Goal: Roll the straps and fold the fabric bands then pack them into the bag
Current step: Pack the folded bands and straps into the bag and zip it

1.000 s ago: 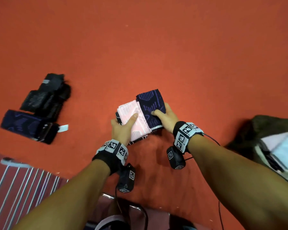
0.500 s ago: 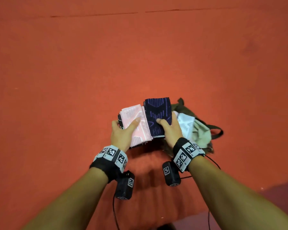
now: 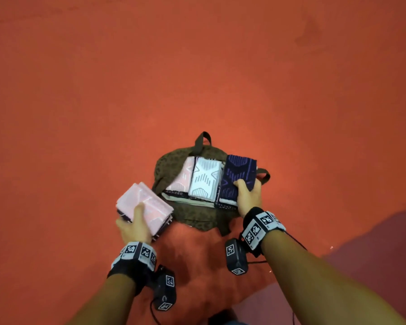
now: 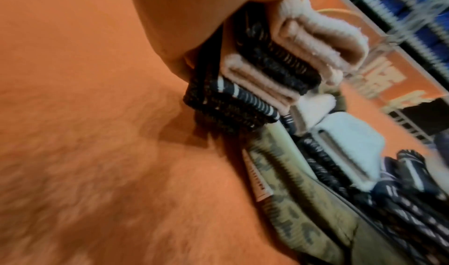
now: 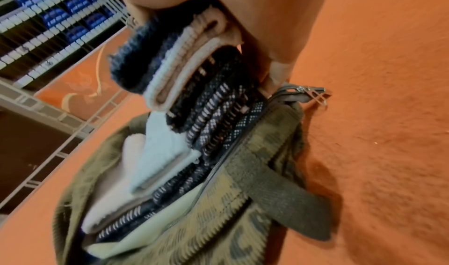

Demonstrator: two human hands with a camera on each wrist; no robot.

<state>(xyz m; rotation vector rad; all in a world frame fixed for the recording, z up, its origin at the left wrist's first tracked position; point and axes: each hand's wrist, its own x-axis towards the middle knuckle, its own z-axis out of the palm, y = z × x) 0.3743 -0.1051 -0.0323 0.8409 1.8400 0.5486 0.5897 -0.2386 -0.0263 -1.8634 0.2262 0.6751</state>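
Over the bag [image 3: 171, 165], right hand [image 3: 247, 193] grips navy bands [image 3: 238, 174] (left hand [image 3: 134, 222] clutches pink stack [image 3: 148, 202]).

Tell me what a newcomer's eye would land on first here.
First the open olive bag in the middle of the orange floor, with folded pink, white and navy bands packed side by side in it. Then the two hands: the right hand grips a navy stack at the bag's right end, and the left hand holds a pink-topped stack just left of the bag.
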